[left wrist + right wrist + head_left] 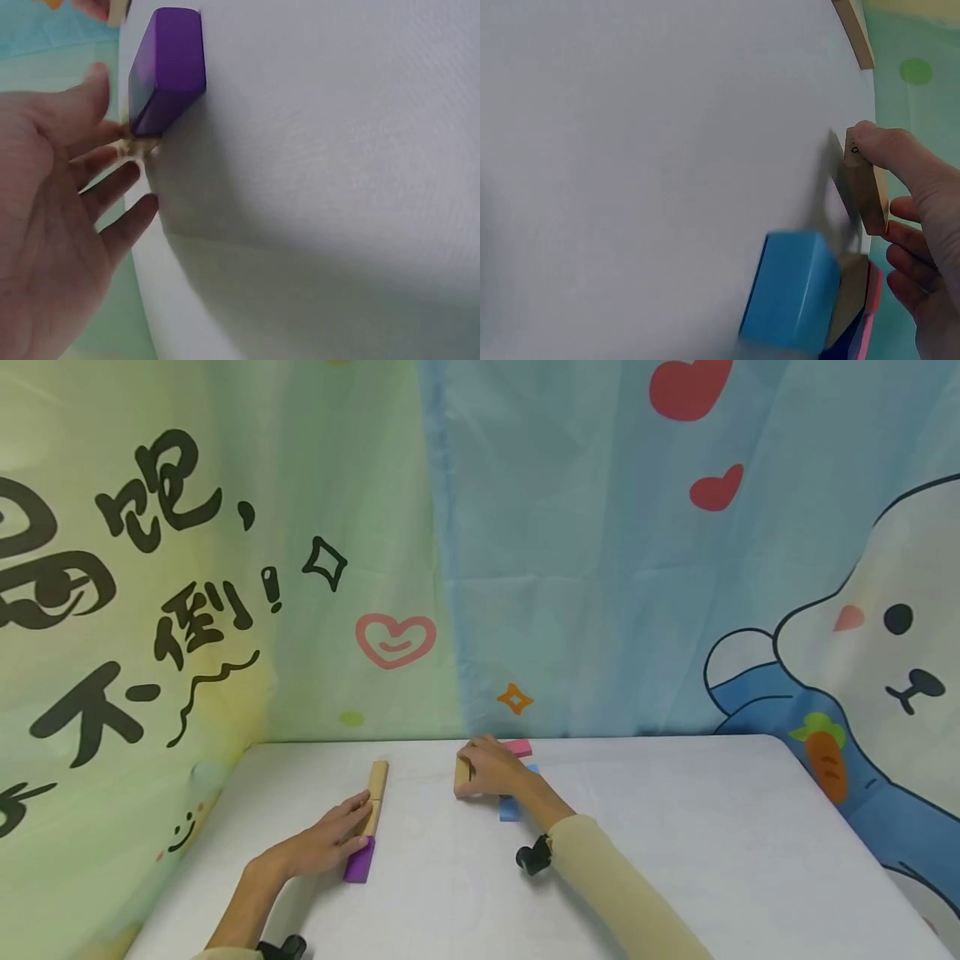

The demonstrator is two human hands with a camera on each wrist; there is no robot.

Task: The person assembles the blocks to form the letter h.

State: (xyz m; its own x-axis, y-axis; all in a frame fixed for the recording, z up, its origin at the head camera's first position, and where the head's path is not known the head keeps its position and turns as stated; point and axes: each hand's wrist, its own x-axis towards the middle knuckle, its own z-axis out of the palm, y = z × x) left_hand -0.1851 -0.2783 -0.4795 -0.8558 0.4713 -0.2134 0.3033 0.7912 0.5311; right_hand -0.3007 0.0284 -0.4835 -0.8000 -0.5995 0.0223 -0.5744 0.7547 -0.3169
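Observation:
On the white table a row of blocks runs away from me on the left: a purple block (pixel 358 862) nearest, then plain wooden blocks (pixel 378 779) beyond it. My left hand (pixel 318 843) lies along this row, fingers extended; in the left wrist view they are fairly straight beside the purple block (pixel 169 67). Further right, my right hand (pixel 493 768) pinches a plain wooden block (pixel 462 775) between thumb and fingers. The right wrist view shows that wooden block (pixel 865 184) tilted, with its shadow on the table.
Beside and partly under my right hand are a blue block (pixel 509 810) and a pink block (pixel 517 747). The right wrist view shows the blue block (pixel 791 289) close against other coloured and wooden blocks. A printed curtain (pixel 570 610) hangs behind the table's far edge.

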